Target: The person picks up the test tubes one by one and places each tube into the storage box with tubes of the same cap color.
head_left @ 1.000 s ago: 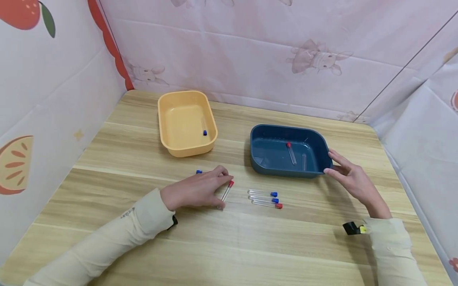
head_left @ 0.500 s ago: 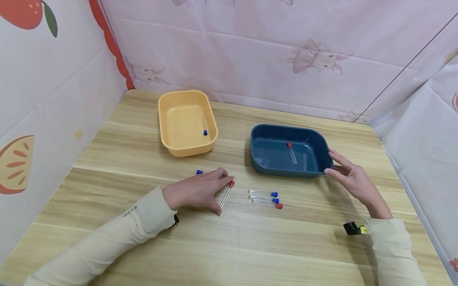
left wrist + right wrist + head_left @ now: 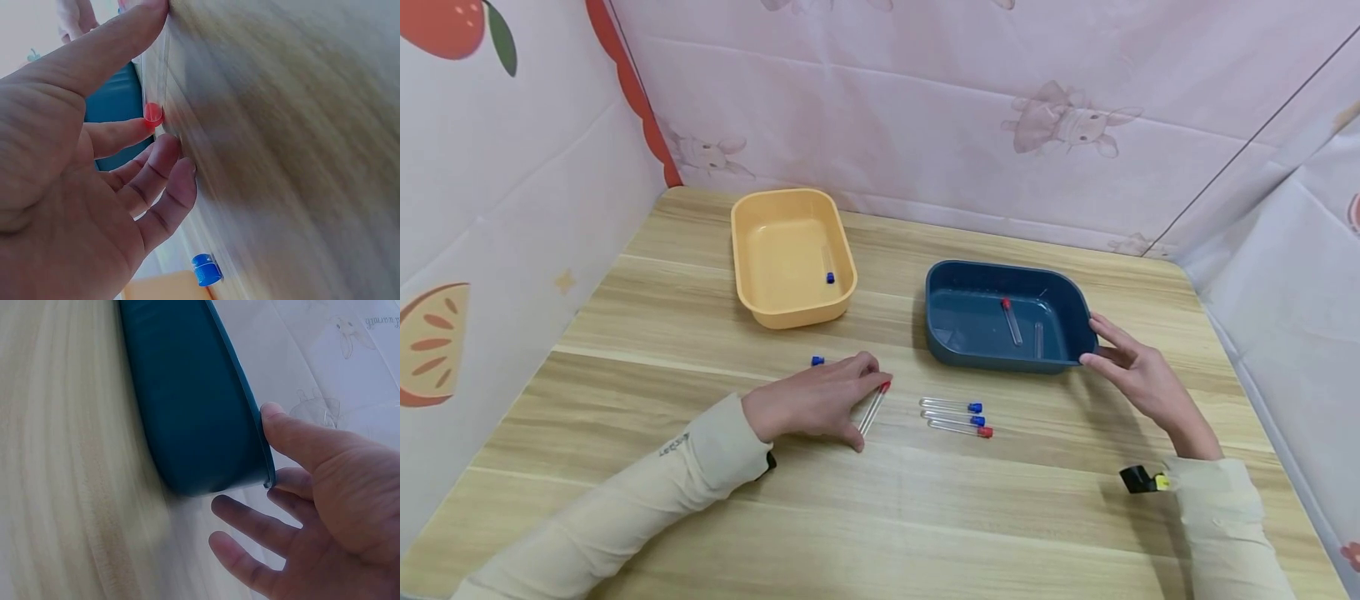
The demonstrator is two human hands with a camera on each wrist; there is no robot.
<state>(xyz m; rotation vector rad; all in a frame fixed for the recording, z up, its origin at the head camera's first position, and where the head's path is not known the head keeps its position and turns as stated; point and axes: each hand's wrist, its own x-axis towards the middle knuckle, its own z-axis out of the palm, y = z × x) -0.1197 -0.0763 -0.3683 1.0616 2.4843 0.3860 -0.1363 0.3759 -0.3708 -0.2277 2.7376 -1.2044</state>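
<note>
My left hand is at a clear test tube on the table, its index fingertip on the red cap and its thumb at the other end. Just behind that hand a blue cap shows; the rest of its tube is hidden. With thumb and index finger my right hand grips the right end of a dark blue box, the other fingers loose in the right wrist view. Inside the box lie a red-capped tube and a second tube whose cap I cannot make out.
Between the hands lie two blue-capped tubes and one red-capped tube, side by side. A yellow box at the back left holds a blue-capped tube. Patterned cloth walls border the table at the back and sides.
The left thumb has slid slightly toward the person along the tube, and the index fingertip now covers more of the red cap. My right hand and both boxes stay put.
</note>
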